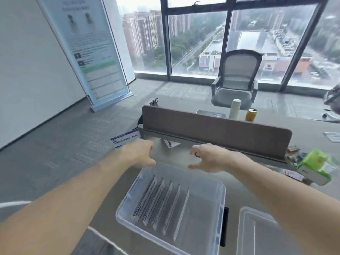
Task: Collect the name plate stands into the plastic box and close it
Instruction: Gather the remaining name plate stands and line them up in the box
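A clear plastic box (219,201) stands open on the desk in front of me. Inside it, several clear name plate stands (161,201) sit upright in a row. The box's clear lid (257,234) lies flat on the desk to its right. Another clear stand (170,143) rests on the desk beyond the box, below the brown divider. My left hand (138,153) and my right hand (209,159) hover above the box's far edge, fingers curled and apart, with nothing in them. A blue and white card (125,139) lies just beyond my left hand.
A brown desk divider (217,129) runs across behind the hands. Beyond it stand a white cup stack (235,108), a yellow can (251,115) and a grey office chair (237,80). A green and white box (314,166) sits at the right. A banner stand (88,52) is at the left.
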{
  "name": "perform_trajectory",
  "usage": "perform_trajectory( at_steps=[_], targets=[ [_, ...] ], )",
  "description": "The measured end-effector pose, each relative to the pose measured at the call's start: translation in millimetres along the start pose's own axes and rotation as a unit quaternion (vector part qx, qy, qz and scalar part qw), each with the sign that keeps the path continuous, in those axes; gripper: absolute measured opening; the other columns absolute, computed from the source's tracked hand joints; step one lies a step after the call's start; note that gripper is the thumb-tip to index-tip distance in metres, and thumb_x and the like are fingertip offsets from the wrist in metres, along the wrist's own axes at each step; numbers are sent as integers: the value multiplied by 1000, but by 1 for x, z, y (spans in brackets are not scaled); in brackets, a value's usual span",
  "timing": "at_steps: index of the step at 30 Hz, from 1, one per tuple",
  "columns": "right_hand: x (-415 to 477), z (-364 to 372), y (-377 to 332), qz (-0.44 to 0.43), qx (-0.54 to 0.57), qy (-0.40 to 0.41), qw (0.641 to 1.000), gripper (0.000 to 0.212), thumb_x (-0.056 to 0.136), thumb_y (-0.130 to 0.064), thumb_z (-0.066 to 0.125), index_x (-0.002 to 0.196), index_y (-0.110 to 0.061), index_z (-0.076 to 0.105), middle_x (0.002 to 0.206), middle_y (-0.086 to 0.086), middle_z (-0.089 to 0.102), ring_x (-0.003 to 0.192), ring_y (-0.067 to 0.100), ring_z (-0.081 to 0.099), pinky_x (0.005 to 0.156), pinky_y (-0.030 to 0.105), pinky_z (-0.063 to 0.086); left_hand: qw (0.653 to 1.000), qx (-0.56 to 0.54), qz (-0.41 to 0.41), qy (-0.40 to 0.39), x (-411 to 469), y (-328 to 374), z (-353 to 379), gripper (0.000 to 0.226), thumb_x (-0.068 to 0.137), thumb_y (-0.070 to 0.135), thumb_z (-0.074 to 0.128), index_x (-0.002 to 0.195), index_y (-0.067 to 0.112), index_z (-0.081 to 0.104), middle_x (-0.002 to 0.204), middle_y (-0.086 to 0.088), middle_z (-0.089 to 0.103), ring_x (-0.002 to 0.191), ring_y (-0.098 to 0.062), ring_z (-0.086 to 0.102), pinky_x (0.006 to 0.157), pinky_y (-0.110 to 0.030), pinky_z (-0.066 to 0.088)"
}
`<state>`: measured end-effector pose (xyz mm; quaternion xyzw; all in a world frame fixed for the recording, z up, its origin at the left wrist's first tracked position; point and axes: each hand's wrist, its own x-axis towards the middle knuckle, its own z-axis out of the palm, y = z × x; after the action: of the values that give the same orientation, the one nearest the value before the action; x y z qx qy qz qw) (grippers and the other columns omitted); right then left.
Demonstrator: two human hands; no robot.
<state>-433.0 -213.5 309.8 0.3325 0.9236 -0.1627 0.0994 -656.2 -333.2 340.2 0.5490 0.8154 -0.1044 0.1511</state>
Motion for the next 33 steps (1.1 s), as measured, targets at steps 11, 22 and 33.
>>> perform_trajectory(
  at_steps=[11,22,33],
  targets=[
    [72,-75,-112,31,-4,39,999,57,88,-63,59,135,-32,51,126,-5,61,120,21,56,101,44,49,999,4,-20,39,-5,-135,-66,55,88,45,64,135,20,50,131,-5,57,113,-26,58,94,-40,51],
    [179,-78,-224,44,-31,25,998,56,91,-59,59,138,-30,50,131,-1,60,119,23,59,100,43,50,998,-17,-52,14,31,-306,-71,74,90,49,68,151,23,36,151,-3,44,131,-27,50,104,-44,47],
    [315,-70,-246,-4,-86,25,996,51,96,-53,56,139,-27,49,130,1,58,120,25,57,92,39,51,996,-17,-87,1,110,-381,-58,69,90,48,67,147,21,40,145,-5,49,121,-27,58,97,-42,51]
  ],
)
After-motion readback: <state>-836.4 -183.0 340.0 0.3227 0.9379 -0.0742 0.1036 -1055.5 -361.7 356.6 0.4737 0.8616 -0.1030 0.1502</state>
